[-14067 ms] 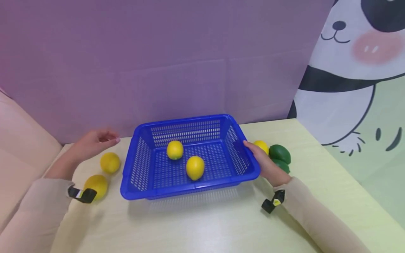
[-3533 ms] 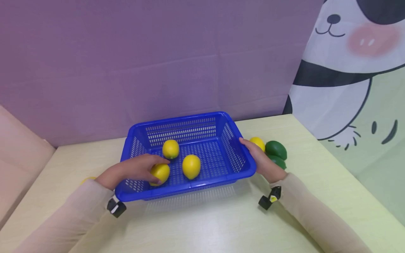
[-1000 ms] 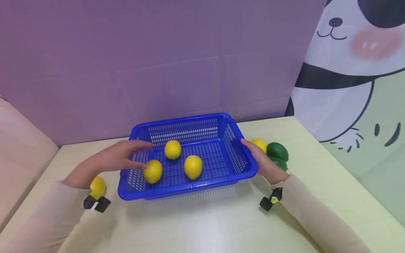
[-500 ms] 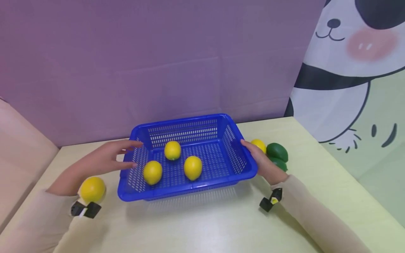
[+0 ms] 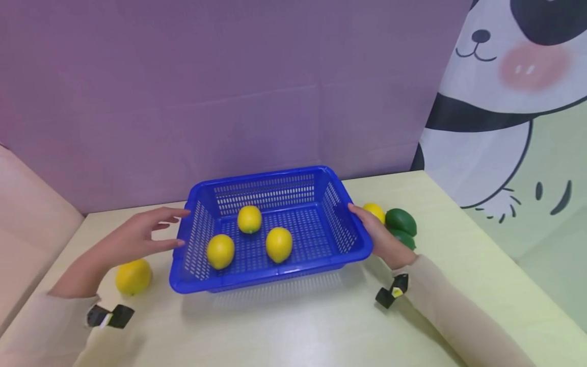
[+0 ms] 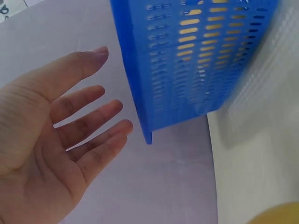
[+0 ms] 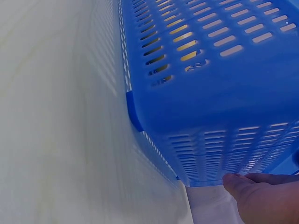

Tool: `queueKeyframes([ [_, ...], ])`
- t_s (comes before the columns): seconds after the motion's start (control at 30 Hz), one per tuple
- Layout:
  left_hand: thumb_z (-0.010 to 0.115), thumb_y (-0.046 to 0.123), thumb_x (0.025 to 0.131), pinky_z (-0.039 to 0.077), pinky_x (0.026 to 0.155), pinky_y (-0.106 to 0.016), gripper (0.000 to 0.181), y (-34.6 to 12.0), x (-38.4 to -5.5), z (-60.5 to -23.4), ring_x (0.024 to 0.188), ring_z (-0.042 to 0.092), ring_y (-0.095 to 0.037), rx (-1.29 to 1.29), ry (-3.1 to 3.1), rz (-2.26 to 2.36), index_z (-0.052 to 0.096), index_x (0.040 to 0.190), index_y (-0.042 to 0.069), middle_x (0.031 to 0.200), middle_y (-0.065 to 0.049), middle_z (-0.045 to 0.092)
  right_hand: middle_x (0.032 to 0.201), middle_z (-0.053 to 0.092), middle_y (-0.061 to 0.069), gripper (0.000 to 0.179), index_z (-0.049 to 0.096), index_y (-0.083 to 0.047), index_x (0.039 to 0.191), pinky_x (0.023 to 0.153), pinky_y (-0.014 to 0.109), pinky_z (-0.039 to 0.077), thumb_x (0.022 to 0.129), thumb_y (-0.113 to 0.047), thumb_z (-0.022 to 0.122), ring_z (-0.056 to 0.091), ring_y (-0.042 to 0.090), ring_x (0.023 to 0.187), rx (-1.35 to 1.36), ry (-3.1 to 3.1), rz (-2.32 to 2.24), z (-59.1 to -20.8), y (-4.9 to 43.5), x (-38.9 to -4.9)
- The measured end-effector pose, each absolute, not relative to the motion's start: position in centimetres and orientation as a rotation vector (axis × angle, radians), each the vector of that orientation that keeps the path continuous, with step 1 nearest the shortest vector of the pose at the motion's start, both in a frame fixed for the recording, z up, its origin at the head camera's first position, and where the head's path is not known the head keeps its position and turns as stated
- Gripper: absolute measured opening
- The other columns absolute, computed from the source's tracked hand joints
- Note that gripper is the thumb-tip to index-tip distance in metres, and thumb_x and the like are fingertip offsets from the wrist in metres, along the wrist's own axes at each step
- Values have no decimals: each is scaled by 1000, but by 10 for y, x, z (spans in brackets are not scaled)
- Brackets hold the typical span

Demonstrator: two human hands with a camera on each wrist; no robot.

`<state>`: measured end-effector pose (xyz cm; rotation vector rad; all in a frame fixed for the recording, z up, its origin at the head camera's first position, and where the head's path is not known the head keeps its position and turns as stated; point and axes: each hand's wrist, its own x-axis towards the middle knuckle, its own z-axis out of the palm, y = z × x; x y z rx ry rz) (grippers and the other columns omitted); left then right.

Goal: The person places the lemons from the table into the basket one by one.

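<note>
A blue plastic basket (image 5: 270, 278) with slotted walls has three lemons inside: one at the back (image 5: 249, 219), one toward the front (image 5: 278, 244) and one at the left (image 5: 220, 252). My right hand (image 5: 382, 237) grips the basket's right rim; in the right wrist view its thumb (image 7: 238, 184) lies against the slotted wall. Just outside the left rim, my left hand (image 5: 142, 232) is held with fingers spread and nothing in it. The left wrist view shows its palm (image 6: 51, 154) facing the basket wall (image 6: 187, 70). Under the left wrist sits another yellow fruit (image 5: 133, 277).
Right of the basket, behind my right hand, are a yellow fruit (image 5: 374, 212) and two dark green fruits, one (image 5: 401, 222) partly over the other (image 5: 403, 238). A purple backdrop (image 5: 252, 102) rises behind the pale wooden table (image 5: 293, 326). A panda-printed sheet (image 5: 481, 153) hangs at right.
My left hand lowered a lemon into the basket, let go of it and withdrew leftward past the rim. Two lemons were inside at first. My right hand stayed on the right rim.
</note>
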<state>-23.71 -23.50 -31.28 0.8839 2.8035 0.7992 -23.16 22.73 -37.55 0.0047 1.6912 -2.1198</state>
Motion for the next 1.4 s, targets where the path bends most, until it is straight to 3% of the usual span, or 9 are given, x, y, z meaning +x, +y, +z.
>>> queueKeyframes([
  [0.5,71,15,85,43,88,-56,52,-261,-230,-335,113,50,-44,870,2901,850,50,129,-2,128,-25,52,108,54,2,64,12,-4,149,81,26,47,101,-43,29,54,13,93,10,1666,-2136,-377,227,-231],
  [0.63,71,15,84,47,89,-41,51,-269,-230,-341,113,50,-41,871,2941,853,51,128,-2,126,-24,54,111,52,4,64,11,-5,150,82,26,46,101,-44,28,53,14,94,14,1688,-2126,-376,227,-231],
  [0.77,71,18,85,40,88,-8,51,-276,-230,-348,111,50,-35,837,2964,872,51,129,0,125,-22,56,114,50,5,65,11,-6,150,83,27,46,101,-45,29,52,15,96,21,1702,-2120,-376,227,-231],
  [0.87,71,18,85,28,83,2,51,-282,-229,-354,110,52,-18,826,2971,909,52,128,0,123,-21,57,116,49,6,65,11,-7,151,84,27,46,101,-45,28,52,15,97,20,1718,-2106,-375,227,-231],
  [0.97,71,16,84,29,83,3,51,-288,-228,-360,106,48,8,821,2959,961,51,129,0,122,-22,57,117,48,7,64,11,-8,151,84,27,46,101,-45,28,52,16,97,23,1733,-2097,-375,227,-231],
  [1.03,71,14,84,28,83,3,51,-292,-228,-363,103,40,18,810,2955,991,51,129,0,122,-23,57,117,49,6,64,11,-8,151,83,27,46,101,-45,28,52,15,97,26,1732,-2100,-374,227,-231],
  [1.17,70,16,86,25,82,4,53,-297,-228,-368,114,50,-15,748,2949,991,49,131,0,125,-25,55,115,50,5,64,10,-7,151,83,26,46,101,-44,28,52,14,96,22,1728,-2107,-374,227,-231],
  [1.27,69,18,87,24,81,5,54,-301,-228,-370,112,46,-45,697,2940,985,47,132,-1,127,-26,53,116,49,5,64,10,-8,151,83,26,46,101,-45,28,52,14,97,17,1738,-2102,-374,227,-231],
  [1.4,67,18,88,26,79,3,54,-306,-227,-373,113,44,-49,646,2923,986,46,134,-1,128,-27,51,118,47,7,64,11,-9,151,84,27,46,101,-46,28,51,16,98,32,1749,-2095,-373,227,-231],
])
